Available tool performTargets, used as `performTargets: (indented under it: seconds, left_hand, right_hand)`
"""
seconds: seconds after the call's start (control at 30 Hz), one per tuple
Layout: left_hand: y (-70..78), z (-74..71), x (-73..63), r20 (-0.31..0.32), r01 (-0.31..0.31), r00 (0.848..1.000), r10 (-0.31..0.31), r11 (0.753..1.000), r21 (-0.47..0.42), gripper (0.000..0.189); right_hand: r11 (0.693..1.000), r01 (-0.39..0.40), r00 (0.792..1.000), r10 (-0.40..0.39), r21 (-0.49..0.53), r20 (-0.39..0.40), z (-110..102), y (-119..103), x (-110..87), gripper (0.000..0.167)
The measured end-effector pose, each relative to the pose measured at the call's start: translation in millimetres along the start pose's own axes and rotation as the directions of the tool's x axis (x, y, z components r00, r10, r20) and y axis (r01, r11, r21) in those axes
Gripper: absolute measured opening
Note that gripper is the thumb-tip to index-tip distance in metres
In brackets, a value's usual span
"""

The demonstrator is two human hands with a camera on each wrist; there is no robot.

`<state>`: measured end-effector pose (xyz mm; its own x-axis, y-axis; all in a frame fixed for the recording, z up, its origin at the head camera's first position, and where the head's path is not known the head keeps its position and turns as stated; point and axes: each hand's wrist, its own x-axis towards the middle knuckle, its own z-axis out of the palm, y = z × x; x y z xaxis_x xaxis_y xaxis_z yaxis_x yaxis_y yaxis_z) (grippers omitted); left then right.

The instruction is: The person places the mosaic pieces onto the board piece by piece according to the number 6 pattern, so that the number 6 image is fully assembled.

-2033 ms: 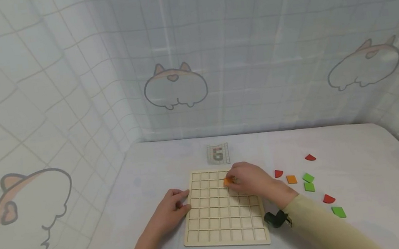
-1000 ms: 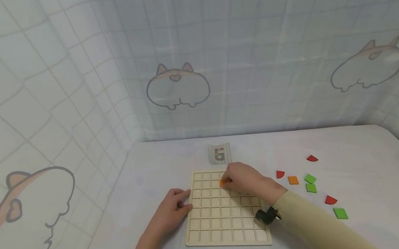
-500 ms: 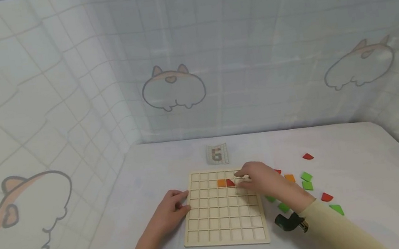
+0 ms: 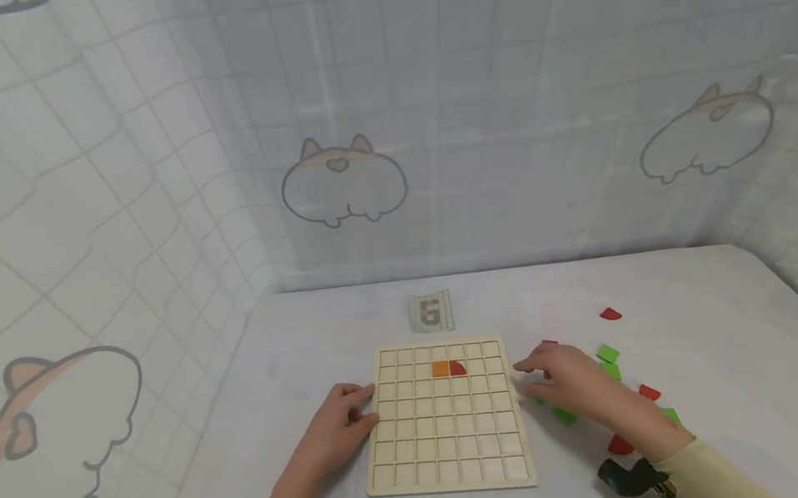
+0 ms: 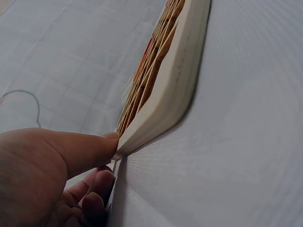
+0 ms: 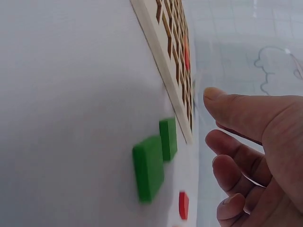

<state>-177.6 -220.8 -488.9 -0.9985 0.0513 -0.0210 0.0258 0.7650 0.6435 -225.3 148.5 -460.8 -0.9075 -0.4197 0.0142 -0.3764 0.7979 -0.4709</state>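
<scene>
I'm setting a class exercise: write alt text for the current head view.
A pale grid board holds one orange square beside one red quarter-circle. A person's left grip touches the board's left edge; the right grip is beside its right edge, near loose green pieces and red pieces.

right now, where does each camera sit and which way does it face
Head: worn on the head, facing forward and down at the board; left hand, right hand and forearms show.
Left wrist: on that wrist, looking past thumb and fingers at the board's edge.
Right wrist: on that wrist, looking past thumb and fingers at green pieces and the board.
Head and right wrist share the green pieces.
</scene>
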Motion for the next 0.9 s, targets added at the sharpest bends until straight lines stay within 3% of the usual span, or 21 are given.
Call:
performTargets:
  seconds: [0.2, 0.43, 0.73, 0.9]
  left_hand:
    - [-1.3, 0.8, 0.8, 0.0, -0.012, 1.0, 0.012, 1.0, -0.002, 0.05]
    - [1.6, 0.2, 0.5, 0.009, -0.011, 1.0, 0.011, 1.0, -0.002, 0.05]
    - [-0.6, 0.0, 0.3, -0.004, -0.016, 1.0, 0.016, 1.0, 0.017, 0.049]
    - [-2.4, 0.3, 0.0, -0.006, -0.019, 1.0, 0.019, 1.0, 0.009, 0.049]
  right_hand:
    - [0.994, -0.104, 0.994, 0.105, 0.027, -0.019, -9, 15, -23.2, 0.039]
    - [0.988, -0.156, 0.987, 0.156, 0.012, -0.033, -13, 31, -47.3, 0.035]
    - [0.972, -0.235, 0.972, 0.235, 0.006, -0.024, -7, 40, -62.2, 0.037]
    - [0.97, -0.241, 0.97, 0.241, 0.024, -0.029, -5, 42, -68.6, 0.035]
